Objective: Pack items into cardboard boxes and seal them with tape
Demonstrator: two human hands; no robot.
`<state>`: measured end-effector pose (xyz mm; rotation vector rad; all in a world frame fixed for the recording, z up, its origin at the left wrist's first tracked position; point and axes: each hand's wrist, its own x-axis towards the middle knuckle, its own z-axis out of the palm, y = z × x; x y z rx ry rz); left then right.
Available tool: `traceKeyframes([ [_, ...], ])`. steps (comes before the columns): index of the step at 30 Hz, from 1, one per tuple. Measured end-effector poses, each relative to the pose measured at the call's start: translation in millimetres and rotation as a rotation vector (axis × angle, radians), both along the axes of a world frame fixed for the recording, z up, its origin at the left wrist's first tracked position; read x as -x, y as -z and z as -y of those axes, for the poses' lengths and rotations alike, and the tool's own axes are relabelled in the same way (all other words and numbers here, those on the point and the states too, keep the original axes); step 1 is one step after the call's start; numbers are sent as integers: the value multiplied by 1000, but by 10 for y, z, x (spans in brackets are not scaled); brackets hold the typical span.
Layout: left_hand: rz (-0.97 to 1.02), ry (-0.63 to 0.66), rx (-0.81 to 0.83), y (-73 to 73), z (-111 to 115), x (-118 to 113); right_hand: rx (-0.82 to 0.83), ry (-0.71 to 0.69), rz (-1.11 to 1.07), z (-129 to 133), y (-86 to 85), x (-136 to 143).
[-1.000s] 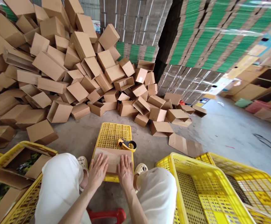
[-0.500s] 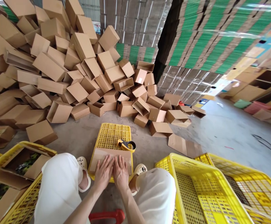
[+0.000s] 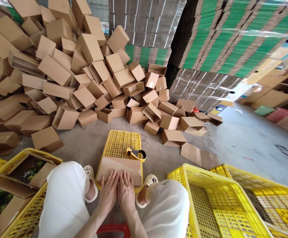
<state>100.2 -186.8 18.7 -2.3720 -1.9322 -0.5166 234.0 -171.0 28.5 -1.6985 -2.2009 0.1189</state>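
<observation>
A closed cardboard box [image 3: 120, 164] with clear tape along it lies across the near part of an upturned yellow crate [image 3: 122, 140] between my feet. My left hand [image 3: 109, 188] rests on the box's near edge, fingers stretched out and close together. Beside it lies my right hand [image 3: 126, 189], also flat with straight fingers, the two hands nearly touching. Neither hand grips anything. Just past the box, at the crate's right side, sits a yellow and black tape dispenser [image 3: 136, 153].
A large heap of cardboard boxes [image 3: 89, 89] spreads ahead and left. Yellow crates [image 3: 210, 198] stand at my right. Another crate [image 3: 31, 198] at my left holds open boxes with dark green contents. Stacked flat cardboard [image 3: 223, 43] rises behind. A red stool edge [image 3: 114, 228] shows below me.
Both hands have slid slightly back towards me, to the box's near edge, staying flat. The view has shifted a little; the box and tape dispenser keep their places on the crate.
</observation>
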Motion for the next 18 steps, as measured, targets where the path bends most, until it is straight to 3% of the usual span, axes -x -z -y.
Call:
traceKeyframes([
  [3,18,-34,28,-79,-113,227,38,59,8,-101,-100,-269],
  [7,19,-207,56,-154,-312,560,117,238,-14,-188,-136,-680],
  [10,32,-239,65,-152,-397,542,98,285,-131,-201,-102,-759],
  [14,132,-209,82,-111,-419,402,121,287,-448,-258,-79,-768],
  [18,335,-195,170,-69,-452,586,227,321,-684,-353,-96,-843],
])
